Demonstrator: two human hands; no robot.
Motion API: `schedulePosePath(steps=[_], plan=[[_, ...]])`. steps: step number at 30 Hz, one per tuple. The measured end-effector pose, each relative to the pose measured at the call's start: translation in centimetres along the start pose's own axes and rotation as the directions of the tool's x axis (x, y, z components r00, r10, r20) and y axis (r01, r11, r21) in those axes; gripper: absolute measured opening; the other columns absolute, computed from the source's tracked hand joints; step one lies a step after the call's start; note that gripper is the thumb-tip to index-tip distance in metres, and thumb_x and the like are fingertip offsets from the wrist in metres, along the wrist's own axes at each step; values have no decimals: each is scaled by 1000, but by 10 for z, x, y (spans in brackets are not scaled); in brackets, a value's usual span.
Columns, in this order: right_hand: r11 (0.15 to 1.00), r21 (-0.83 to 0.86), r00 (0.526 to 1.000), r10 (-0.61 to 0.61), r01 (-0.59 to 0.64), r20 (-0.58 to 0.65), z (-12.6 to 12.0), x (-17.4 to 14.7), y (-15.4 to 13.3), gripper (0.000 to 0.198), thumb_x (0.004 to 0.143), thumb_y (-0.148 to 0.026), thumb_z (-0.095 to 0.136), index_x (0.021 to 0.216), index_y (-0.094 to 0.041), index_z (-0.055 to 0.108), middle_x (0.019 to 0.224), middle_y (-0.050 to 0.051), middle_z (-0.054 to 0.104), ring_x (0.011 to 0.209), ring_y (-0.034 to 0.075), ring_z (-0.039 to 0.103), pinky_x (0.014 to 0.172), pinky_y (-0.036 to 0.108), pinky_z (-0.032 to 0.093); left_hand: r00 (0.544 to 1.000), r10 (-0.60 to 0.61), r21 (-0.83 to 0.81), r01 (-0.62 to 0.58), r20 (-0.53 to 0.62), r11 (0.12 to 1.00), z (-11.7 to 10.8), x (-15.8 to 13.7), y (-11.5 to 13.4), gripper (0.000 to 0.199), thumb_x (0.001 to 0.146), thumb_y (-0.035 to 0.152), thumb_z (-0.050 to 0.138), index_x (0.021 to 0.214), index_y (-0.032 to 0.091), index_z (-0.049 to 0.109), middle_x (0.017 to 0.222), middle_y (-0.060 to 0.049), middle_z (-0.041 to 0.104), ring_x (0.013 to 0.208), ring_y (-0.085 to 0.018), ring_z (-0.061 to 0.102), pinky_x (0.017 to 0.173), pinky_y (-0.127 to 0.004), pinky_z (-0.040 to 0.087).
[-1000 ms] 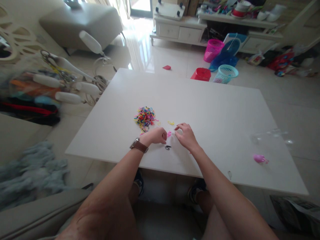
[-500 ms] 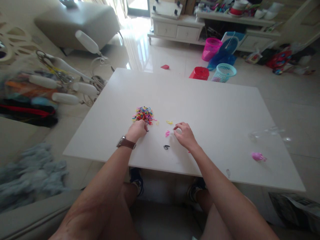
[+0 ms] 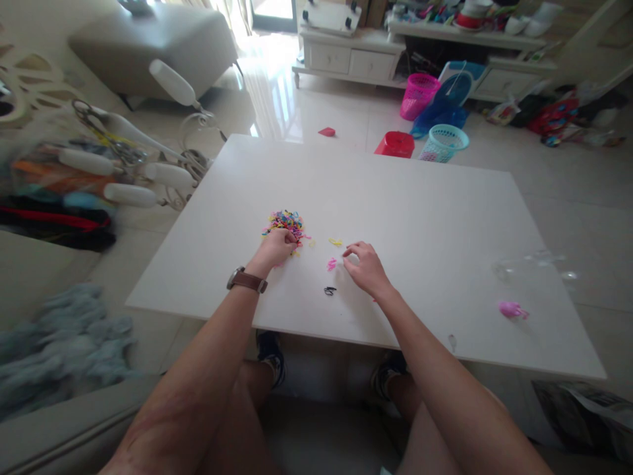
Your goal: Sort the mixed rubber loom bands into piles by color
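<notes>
A heap of small multicoloured rubber bands (image 3: 287,219) lies left of centre on the white table (image 3: 376,198). At its near edge is my left hand (image 3: 277,249), wearing a brown-strapped wristwatch (image 3: 247,280). Thumb and fingers there are pinched together among the bands, and what they grip is too small to make out. My right hand (image 3: 366,269) rests on the table with thumb and forefinger curved and slightly apart. Just left of it lie a pink group of bands (image 3: 331,264) and a yellow group (image 3: 335,243). Closer to me is a black group (image 3: 330,291).
A pink bundle (image 3: 513,309) and a clear plastic item (image 3: 504,269) lie on the table's right side. A white-armed lamp (image 3: 168,175) stands beyond the left edge. Past the far edge are a red bin (image 3: 395,144) and a light blue basket (image 3: 445,140).
My left hand has shifted slightly away from me, into the near edge of the heap; the dark bit seen at its fingertips no longer shows. My right hand has stayed in place.
</notes>
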State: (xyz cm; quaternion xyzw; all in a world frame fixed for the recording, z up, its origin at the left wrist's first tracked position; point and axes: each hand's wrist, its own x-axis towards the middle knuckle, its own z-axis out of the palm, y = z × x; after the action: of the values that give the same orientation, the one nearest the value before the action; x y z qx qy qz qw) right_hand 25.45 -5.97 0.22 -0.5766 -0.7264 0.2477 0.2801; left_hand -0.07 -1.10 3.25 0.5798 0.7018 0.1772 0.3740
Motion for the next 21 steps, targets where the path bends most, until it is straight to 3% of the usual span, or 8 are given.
schedulePosePath(steps=[3,6,10,13,21], plan=[[1000,-1,1000,-6,6,4,1,0,0,10,83,-15,62,85,-22,68,105,7,68,106,25,59,103,43,45,998,10,-35,-12,-66,999,0,1,0,9,73,11,69,69,17,65,65,0,63,65,-15,57,60,-25,42],[1000,-1,1000,-7,7,12,1,0,0,10,84,-14,62,85,-22,69,105,7,68,106,25,59,102,43,45,998,-26,-177,15,-60,984,2,1,1,8,75,12,71,71,17,66,66,-1,65,66,-16,61,65,-26,47],[1000,-7,1000,-2,2,20,0,0,-1,10,84,-14,61,85,-21,68,104,7,69,106,25,61,101,42,46,993,-98,-457,119,70,882,8,1,4,9,78,11,72,77,15,64,68,-3,68,66,-16,66,70,-30,56],[1000,5,1000,-6,6,20,-1,0,-7,9,85,-15,61,86,-20,68,100,7,70,103,24,62,98,41,47,984,-68,-584,152,163,797,15,-2,9,10,79,8,72,80,14,64,69,-4,69,68,-15,69,74,-31,59],[971,237,998,-26,14,48,-6,-5,-35,10,89,-30,69,93,-21,70,93,3,74,84,18,68,77,31,54,920,119,-663,175,374,728,38,-18,26,25,69,16,87,86,10,69,73,-7,73,71,-15,71,79,-32,59]])
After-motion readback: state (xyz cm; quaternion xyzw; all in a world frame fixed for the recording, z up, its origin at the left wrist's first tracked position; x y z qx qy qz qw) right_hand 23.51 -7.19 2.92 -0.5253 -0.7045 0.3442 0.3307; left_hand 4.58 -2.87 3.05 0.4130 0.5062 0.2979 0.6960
